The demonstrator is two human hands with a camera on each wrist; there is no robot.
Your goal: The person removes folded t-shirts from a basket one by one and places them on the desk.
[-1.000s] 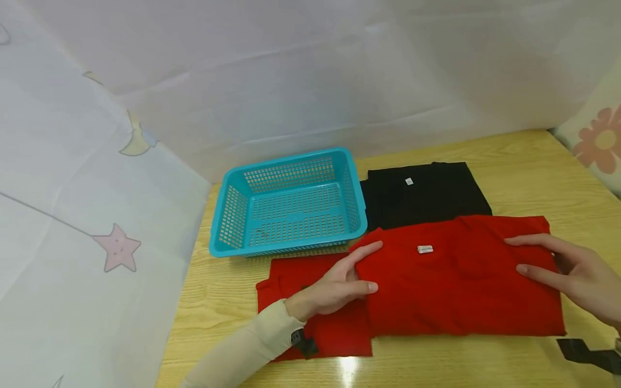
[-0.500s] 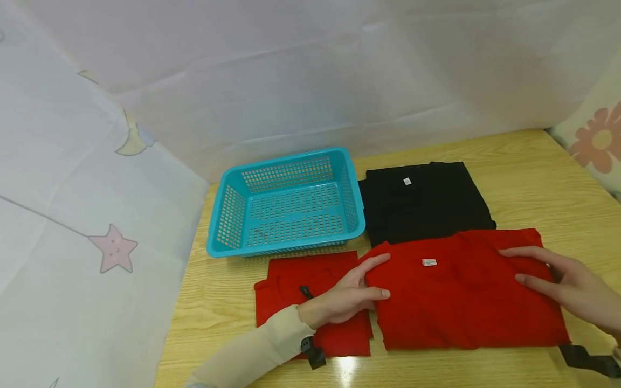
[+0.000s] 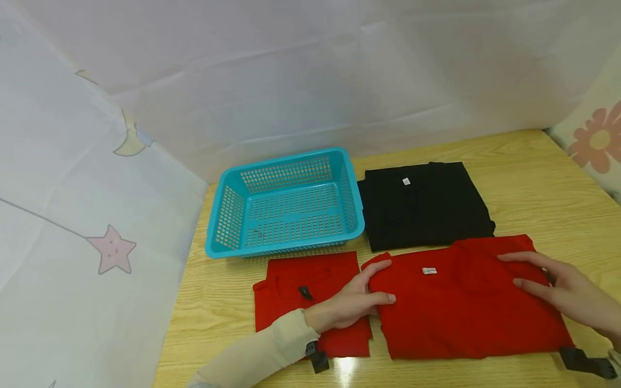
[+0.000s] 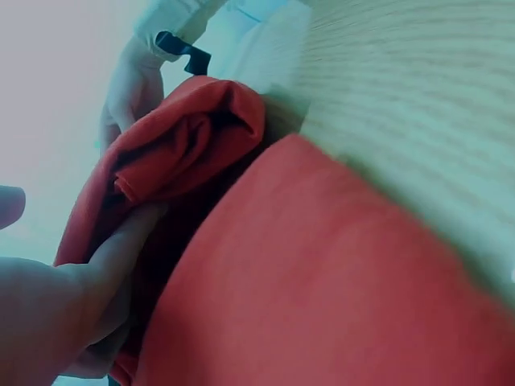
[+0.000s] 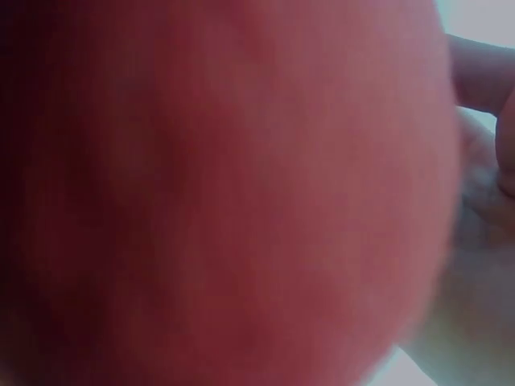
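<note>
A folded red shirt (image 3: 466, 312) with a small white label lies across the front right in the head view. My left hand (image 3: 346, 306) grips its left end, thumb on top and the other fingers partly hidden beneath. At the opposite end my right hand (image 3: 570, 291) holds the edge, with thumb and a finger showing on top. In the left wrist view, the rolled layers of the shirt (image 4: 173, 153) appear above the fingers. Blurred red cloth (image 5: 241, 193) fills most of the right wrist view. Under my left forearm lies another folded red shirt (image 3: 291, 296).
A turquoise plastic basket (image 3: 286, 250) stands at the back left, nothing seen inside it. To its right lies a folded black shirt (image 3: 427, 210) with a white label. A pale cloth wall (image 3: 301, 75) rises behind the wooden table (image 3: 558, 194).
Both hands have drawn the red shirt toward the table's front, its left end also shifting right. More of the black shirt and of the other red shirt now shows.
</note>
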